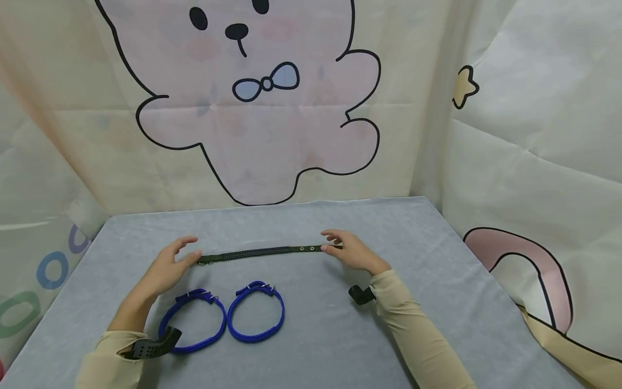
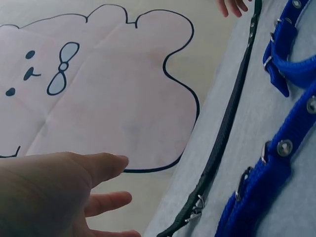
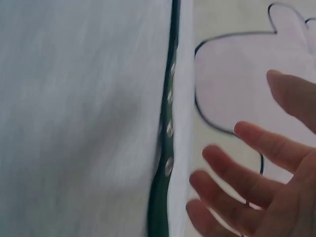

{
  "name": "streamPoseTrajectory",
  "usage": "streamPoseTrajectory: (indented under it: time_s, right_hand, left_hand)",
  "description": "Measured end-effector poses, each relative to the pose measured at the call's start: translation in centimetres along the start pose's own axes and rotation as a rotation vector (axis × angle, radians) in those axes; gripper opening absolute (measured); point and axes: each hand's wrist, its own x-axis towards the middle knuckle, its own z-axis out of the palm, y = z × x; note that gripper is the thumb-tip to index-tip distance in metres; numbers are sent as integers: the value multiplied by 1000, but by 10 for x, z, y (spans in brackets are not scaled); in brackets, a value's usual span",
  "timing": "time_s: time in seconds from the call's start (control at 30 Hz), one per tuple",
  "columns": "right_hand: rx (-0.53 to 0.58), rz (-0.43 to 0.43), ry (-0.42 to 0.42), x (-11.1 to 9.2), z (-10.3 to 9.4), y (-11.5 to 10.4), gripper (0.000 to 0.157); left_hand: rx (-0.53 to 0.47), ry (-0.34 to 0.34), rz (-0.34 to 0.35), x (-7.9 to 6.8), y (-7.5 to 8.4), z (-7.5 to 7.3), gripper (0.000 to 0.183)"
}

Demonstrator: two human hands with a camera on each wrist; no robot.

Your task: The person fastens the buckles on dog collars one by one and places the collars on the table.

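A dark green collar lies stretched nearly straight across the table, with metal eyelets toward its right end. Its small metal buckle shows at the left end. My left hand hovers by that buckle end, fingers spread and holding nothing. Over the eyelet end is my right hand; the right wrist view shows its fingers apart, relaxed and away from the strap. Nearer to me, two blue collars are buckled into loops: the left one beside my left wrist, the right one close against it.
A grey cloth covers the table. Behind it hangs a pale curtain with a cartoon bear, and further printed sheets stand at both sides. Black wrist devices sit at both sleeves, the left one overlapping the left blue loop in the head view.
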Motion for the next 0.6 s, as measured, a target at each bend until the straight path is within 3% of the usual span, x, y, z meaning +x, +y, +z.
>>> streamPoseTrajectory:
  time_s: [0.13,0.3,0.6]
  right_hand:
    - [-69,73,23,1,-5,13,51]
    - [-96,158,12,0,-11,23,52]
    - [-167,229,3,-1,-18,28,53]
  left_hand:
    - [59,-55,-43,3,-8,0,67]
    - [89,-127,-32,5,-16,2,66]
    - [128,-142,-47,4,-14,-1,66]
